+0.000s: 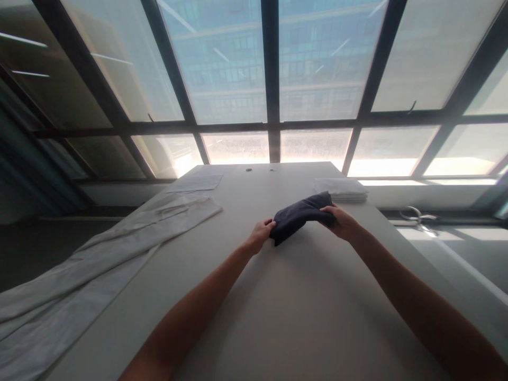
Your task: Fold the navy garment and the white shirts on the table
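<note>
The left hand and right hand pinch opposite ends of a folded, dark navy fabric bundle, held above the middle of the flat white bench. A slack pinch could let its folds open; swinging rightward might nudge the neat white sheet-like stack near the bench's far right corner.
</note>
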A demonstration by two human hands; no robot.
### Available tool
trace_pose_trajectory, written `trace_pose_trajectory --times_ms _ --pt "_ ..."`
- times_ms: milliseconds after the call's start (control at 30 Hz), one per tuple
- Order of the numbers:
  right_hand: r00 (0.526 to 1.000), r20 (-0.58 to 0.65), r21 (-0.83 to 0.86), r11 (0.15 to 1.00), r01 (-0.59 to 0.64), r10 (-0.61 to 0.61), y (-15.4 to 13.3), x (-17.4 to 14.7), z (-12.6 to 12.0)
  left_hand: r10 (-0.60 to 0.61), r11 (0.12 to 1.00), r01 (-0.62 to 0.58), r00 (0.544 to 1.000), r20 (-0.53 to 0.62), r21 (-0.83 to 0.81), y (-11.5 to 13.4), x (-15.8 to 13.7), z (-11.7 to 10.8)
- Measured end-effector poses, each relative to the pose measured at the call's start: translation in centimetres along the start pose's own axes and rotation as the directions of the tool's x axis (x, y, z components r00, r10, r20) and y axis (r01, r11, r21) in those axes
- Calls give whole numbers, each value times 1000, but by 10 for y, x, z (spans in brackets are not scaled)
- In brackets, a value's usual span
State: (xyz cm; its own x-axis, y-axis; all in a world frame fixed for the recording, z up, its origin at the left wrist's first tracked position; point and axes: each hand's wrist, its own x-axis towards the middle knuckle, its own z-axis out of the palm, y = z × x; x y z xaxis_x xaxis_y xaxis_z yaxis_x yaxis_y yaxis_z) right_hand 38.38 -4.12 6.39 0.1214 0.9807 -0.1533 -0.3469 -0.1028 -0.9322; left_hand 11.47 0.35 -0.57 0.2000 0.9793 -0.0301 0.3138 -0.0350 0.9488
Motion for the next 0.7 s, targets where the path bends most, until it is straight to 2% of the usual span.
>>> trace_pose_trajectory --times_ms 100,200,267,333,367,400,467,533,633,700 --pt "998 22 52 997 50 -51 -14 -10 6 -121 940 160 982 143 -302 4 -8 6" --pt "995 33 94 991 91 -95 -27 -19 10 -199 829 303 945 258 -470 11 -20 16" --pt "992 46 97 989 113 -118 -34 -24 11 -209 726 432 880 426 -536 18 -30 23" --pt "989 56 92 987 130 -135 -39 -28 12 -176 601 573 775 607 -557 26 -40 30" --pt "988 58 89 987 136 -142 -40 -29 11 -149 545 619 735 662 -565 29 -44 33" --pt "988 59 84 987 138 -143 -40 -29 9 -129 498 641 721 681 -584 31 -48 35" --pt "991 59 68 991 118 -122 -39 -28 3 -133 445 621 758 639 -645 33 -51 38" --pt "994 68 41 996 83 -86 -36 -24 -9 -185 453 561 819 542 -693 33 -50 39" --pt "996 85 -9 999 33 -32 -29 -13 -37 -248 555 457 888 387 -695 35 -42 40" --pt "995 102 -94 996 13 -4 -28 -3 -59 -251 633 405 913 320 -660 40 -33 43"
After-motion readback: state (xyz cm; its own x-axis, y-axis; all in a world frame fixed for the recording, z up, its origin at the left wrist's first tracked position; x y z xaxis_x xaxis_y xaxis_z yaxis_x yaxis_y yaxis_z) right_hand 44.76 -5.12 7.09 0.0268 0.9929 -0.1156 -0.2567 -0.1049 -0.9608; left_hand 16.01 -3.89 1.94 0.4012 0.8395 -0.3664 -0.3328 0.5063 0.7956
